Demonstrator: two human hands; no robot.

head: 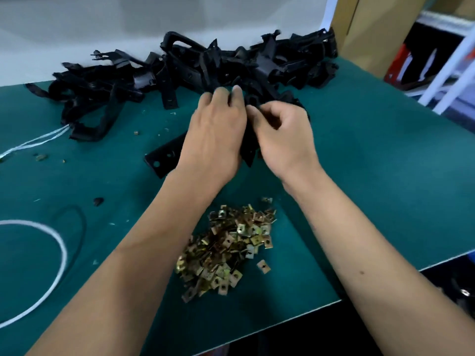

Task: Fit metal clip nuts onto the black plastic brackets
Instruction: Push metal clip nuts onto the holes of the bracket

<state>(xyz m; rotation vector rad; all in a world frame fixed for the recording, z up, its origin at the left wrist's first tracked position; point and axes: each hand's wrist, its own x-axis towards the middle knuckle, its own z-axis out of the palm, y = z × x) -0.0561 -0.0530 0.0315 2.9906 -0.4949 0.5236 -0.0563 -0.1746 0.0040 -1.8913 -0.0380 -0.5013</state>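
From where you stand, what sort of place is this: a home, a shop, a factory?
Most likely a small factory assembly bench. A green work mat carries a big heap of identical black plastic brackets and a loose pile of metal clip nuts; both hands work on one bracket.

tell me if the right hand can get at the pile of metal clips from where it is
Probably yes: the clip pile lies bare on the mat between the forearms, nothing covering it, but the right hand is busy gripping a black bracket.

Two bare forearms in view, no sleeves, no gloves, no watch or rings on the left hand (213, 140) or right hand (285, 140).
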